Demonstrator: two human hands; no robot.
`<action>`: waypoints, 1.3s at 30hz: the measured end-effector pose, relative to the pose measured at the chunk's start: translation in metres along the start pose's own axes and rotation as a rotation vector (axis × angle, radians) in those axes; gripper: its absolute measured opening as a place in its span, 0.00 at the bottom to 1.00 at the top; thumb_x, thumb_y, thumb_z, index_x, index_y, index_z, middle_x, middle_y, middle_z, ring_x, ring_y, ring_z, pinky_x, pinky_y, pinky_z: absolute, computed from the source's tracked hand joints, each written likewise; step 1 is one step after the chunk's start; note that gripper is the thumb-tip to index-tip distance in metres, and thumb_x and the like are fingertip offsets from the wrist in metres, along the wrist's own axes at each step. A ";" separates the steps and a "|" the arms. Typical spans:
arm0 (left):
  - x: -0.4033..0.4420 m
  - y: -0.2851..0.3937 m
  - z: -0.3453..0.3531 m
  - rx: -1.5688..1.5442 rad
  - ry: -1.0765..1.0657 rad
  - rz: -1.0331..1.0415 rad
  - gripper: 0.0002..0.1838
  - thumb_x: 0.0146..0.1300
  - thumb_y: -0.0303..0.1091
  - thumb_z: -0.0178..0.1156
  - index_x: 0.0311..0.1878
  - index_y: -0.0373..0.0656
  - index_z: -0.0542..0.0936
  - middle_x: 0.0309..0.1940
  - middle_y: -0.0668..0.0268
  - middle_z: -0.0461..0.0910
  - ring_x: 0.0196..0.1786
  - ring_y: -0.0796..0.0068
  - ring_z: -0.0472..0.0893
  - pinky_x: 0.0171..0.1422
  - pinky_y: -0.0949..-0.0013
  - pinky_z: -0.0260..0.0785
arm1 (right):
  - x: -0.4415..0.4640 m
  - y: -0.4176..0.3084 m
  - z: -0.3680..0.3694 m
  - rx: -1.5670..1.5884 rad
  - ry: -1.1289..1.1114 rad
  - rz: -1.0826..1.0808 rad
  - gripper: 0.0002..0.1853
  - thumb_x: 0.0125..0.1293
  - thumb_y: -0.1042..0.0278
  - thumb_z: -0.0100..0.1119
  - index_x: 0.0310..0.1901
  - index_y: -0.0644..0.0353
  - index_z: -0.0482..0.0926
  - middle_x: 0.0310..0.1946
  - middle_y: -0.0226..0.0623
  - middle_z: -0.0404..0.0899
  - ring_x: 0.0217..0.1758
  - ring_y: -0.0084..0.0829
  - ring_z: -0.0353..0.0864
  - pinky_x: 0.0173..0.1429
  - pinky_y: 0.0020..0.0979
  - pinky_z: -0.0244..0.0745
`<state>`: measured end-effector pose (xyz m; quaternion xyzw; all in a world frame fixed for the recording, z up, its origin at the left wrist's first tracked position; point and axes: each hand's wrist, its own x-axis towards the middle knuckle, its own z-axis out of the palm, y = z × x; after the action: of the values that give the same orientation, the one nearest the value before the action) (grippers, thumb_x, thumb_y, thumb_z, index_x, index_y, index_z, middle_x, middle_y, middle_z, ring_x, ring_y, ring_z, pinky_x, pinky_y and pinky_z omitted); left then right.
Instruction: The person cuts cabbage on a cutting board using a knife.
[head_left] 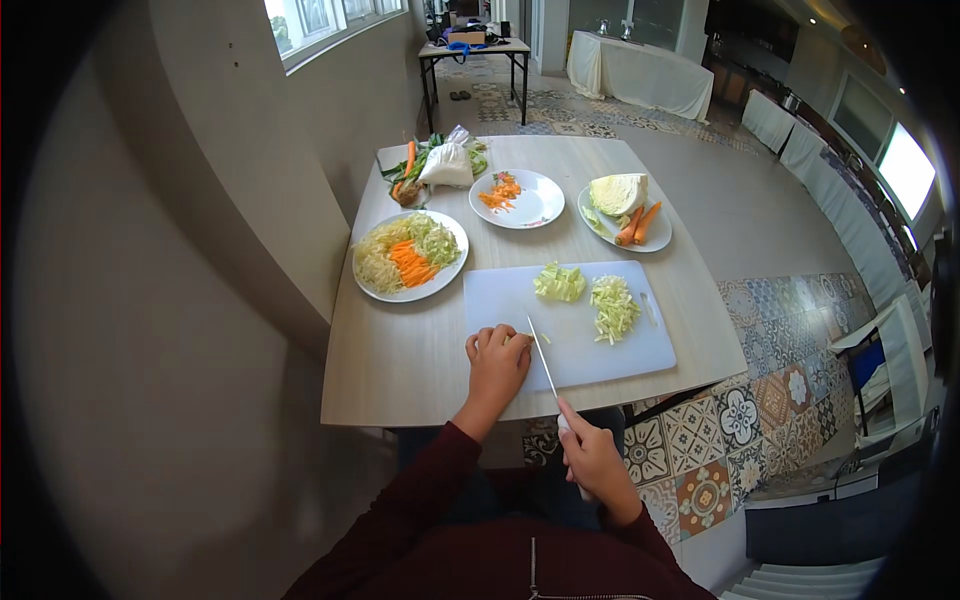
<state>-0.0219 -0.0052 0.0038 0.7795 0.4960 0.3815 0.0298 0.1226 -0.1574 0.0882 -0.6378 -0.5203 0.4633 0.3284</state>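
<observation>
My right hand [596,458] is wrapped round the white handle of a kitchen knife [543,357], its blade pointing away from me over the white cutting board [590,372]. Left of the blade, my left hand [496,362] presses down with curled fingers on a piece of cabbage, mostly hidden under them. A few pale slivers lie by the blade. Farther back on the board are a stack of cut cabbage leaves [560,283] and, to its right, a heap of shredded cabbage [613,308].
A plate [399,296] of shredded vegetables and carrot sticks stands at left. Behind the board are a plate [540,215] with carrot pieces and a plate [655,240] with half a cabbage [619,193] and carrots [640,226]. A white bag [447,166] lies among vegetables at back left.
</observation>
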 end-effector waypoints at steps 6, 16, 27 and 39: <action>0.000 0.000 0.000 -0.011 0.008 -0.002 0.07 0.57 0.31 0.65 0.40 0.53 0.85 0.41 0.69 0.77 0.51 0.64 0.74 0.62 0.52 0.58 | 0.040 0.011 0.005 0.103 -0.019 -0.001 0.26 0.75 0.67 0.48 0.74 0.56 0.67 0.18 0.30 0.73 0.15 0.19 0.72 0.22 0.25 0.72; 0.000 0.000 -0.001 -0.008 -0.044 -0.027 0.10 0.56 0.31 0.66 0.43 0.51 0.84 0.43 0.68 0.78 0.54 0.62 0.74 0.62 0.52 0.58 | 0.010 0.022 0.004 -0.160 0.061 -0.141 0.26 0.72 0.67 0.51 0.71 0.58 0.69 0.18 0.45 0.72 0.19 0.33 0.73 0.27 0.35 0.72; 0.001 0.001 -0.004 -0.028 -0.065 -0.026 0.11 0.56 0.30 0.66 0.44 0.50 0.83 0.45 0.67 0.78 0.54 0.61 0.74 0.64 0.52 0.57 | 0.012 0.020 -0.010 -0.124 0.064 -0.124 0.26 0.70 0.65 0.54 0.69 0.56 0.72 0.20 0.52 0.76 0.19 0.37 0.80 0.30 0.39 0.73; 0.001 -0.001 -0.001 -0.022 -0.032 -0.022 0.13 0.55 0.30 0.67 0.46 0.48 0.83 0.46 0.69 0.80 0.54 0.64 0.74 0.63 0.54 0.57 | 0.014 0.015 -0.010 0.096 0.000 0.002 0.26 0.73 0.67 0.52 0.72 0.52 0.70 0.19 0.31 0.75 0.17 0.18 0.74 0.26 0.25 0.74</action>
<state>-0.0232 -0.0046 0.0046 0.7796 0.4998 0.3740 0.0504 0.1379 -0.1466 0.0751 -0.6219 -0.4968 0.4880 0.3580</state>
